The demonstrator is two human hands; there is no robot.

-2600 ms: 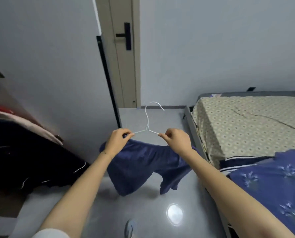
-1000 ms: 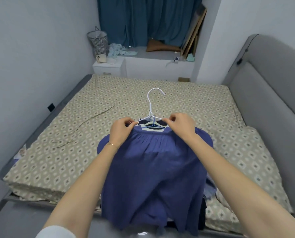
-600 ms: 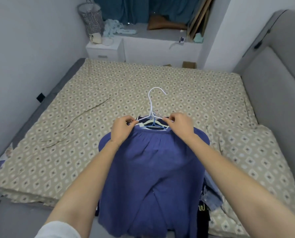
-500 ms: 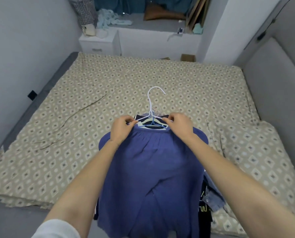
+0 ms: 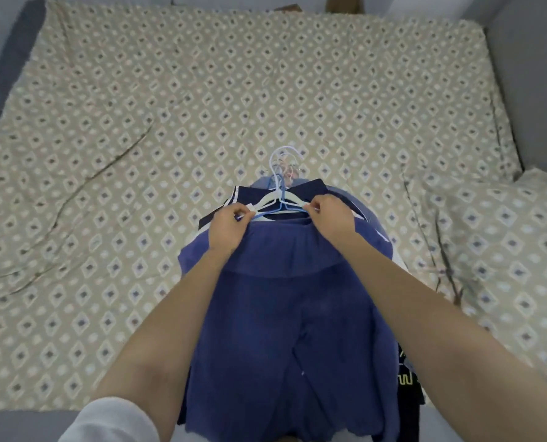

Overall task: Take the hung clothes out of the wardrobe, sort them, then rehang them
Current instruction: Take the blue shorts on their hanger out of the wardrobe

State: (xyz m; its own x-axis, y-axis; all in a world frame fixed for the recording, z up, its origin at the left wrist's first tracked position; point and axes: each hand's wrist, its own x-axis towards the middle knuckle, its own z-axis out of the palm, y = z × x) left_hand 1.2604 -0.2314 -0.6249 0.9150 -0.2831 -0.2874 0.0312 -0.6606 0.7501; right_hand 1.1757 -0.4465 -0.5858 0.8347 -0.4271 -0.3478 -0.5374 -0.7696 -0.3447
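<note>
Each hand had a closed pinch grip on one end of a thin white hanger (image 5: pixel 278 186): the left hand (image 5: pixel 229 226) took its left shoulder between thumb and fingertips, and the right hand (image 5: pixel 329 215) took its right shoulder the same way. The hanger's long axis ran left to right across the view, and its hook pointed away from the person, toward the far side of the bed (image 5: pixel 138 122). Blue shorts (image 5: pixel 285 314) hung from it, with the waistband bunched under the knuckles and the legs trailing back toward the person over the near edge of the bed. Both forearms reached forward, nearly parallel and wrists bent slightly down, with a white sleeve (image 5: pixel 112 422) on the left arm. Just beyond the fingers lay a pile of clothes on other hangers (image 5: pixel 266 200), topped by a navy garment with white stripes (image 5: pixel 243 194). A black garment with yellow print (image 5: pixel 407 381) showed at the right of the shorts. A pillow (image 5: pixel 505 250) in the same patterned cloth lay at the right.
</note>
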